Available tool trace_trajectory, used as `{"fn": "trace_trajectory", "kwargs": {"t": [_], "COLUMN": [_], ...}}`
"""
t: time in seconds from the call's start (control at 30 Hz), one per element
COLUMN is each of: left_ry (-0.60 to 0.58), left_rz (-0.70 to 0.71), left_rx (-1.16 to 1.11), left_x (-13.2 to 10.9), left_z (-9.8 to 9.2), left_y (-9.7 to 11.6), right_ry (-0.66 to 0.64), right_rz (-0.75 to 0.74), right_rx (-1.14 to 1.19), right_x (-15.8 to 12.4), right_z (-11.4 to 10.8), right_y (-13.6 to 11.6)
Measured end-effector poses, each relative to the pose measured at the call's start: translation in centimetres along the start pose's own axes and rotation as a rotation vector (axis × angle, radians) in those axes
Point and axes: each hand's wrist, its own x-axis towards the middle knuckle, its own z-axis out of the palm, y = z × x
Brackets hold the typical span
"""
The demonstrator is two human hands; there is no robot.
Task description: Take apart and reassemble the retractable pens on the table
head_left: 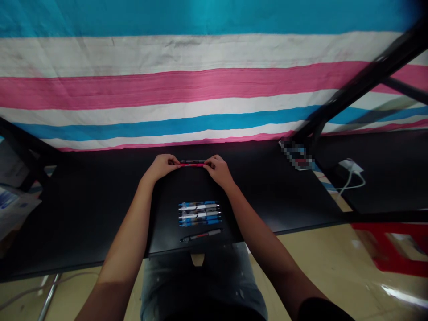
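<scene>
Between my two hands lies a pink pen (192, 165), level and crosswise near the back of the black table. My left hand (162, 167) pinches its left end, and my right hand (219, 170) pinches the right end. Just behind it sits a dark grey pen (192, 161), parallel and very close; whether my fingers touch it I cannot tell. Nearer my body, a row of several blue, white and grey pens (199, 214) lies side by side. Closer still, a single black-and-red pen (201, 235) rests at a slight slant near the front edge.
The black table (83, 209) meets a striped cloth (167, 91) at its back. A packet (297, 154) lies at the back right. A white device with a cable (351, 166) is on the neighbouring table. Plastic bags (16, 207) stand at left, and a red stool (384, 249) at lower right.
</scene>
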Motion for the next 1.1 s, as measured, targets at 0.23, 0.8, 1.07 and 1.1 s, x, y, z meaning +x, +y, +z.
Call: {"fn": "trace_trajectory", "kwargs": {"t": [0.23,0.8,1.07,1.1], "left_ry": [0.047,0.055,0.098,0.104], "left_rz": [0.017,0.029,0.072,0.067], "left_rx": [-0.059,0.035,0.043,0.043], "left_x": [0.2,0.5,0.6,0.6], "left_z": [0.4,1.0,1.0,1.1], "left_y": [-0.4,0.3,-0.6,-0.6], "right_ry": [0.061,-0.669,-0.64,-0.64], "right_rz": [0.046,-0.016,-0.174,-0.182], "right_rx": [-0.03,-0.122,-0.325,-0.348], "right_x": [0.1,-6.5,-7.4,-7.5], "right_z": [0.5,-3.5,-3.5,-3.5], "right_y": [0.0,-7.2,-7.4,-7.3]}}
